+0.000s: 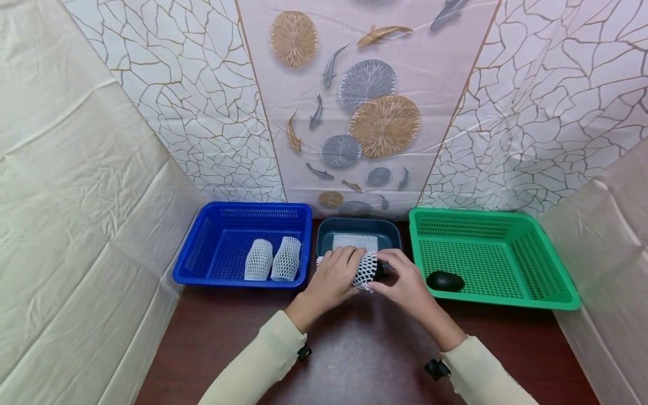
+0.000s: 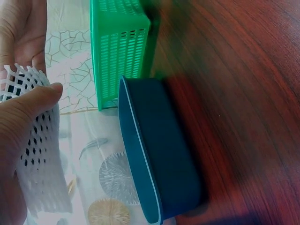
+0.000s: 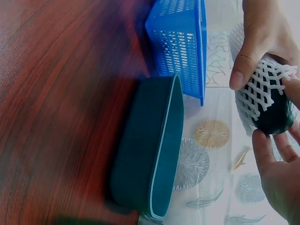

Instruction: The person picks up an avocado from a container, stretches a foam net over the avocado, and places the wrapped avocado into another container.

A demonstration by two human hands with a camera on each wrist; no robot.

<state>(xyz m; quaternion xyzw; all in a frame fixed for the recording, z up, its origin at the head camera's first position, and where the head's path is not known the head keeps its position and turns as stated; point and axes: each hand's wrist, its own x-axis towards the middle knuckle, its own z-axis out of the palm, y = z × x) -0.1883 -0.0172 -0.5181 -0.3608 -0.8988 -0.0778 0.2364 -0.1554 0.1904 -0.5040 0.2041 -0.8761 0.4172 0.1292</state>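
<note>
A dark avocado (image 3: 277, 116) is partly inside a white foam net sleeve (image 1: 363, 271), with its dark end bare on the right. My left hand (image 1: 331, 277) grips the sleeve around the fruit, thumb along the net in the left wrist view. From the other side my right hand (image 1: 407, 281) holds the bare end, thumb at the net's edge and fingertips under the avocado in the right wrist view. Both hands are in front of a dark teal tray (image 1: 324, 229), where flat white foam nets (image 1: 354, 242) lie.
At the left stands a blue basket (image 1: 217, 239) with two net-wrapped pieces (image 1: 259, 260) inside. A green basket (image 1: 549, 264) on the right holds another dark avocado (image 1: 445, 281). Everything is on a dark red wooden table (image 1: 349, 349), with patterned cloth behind.
</note>
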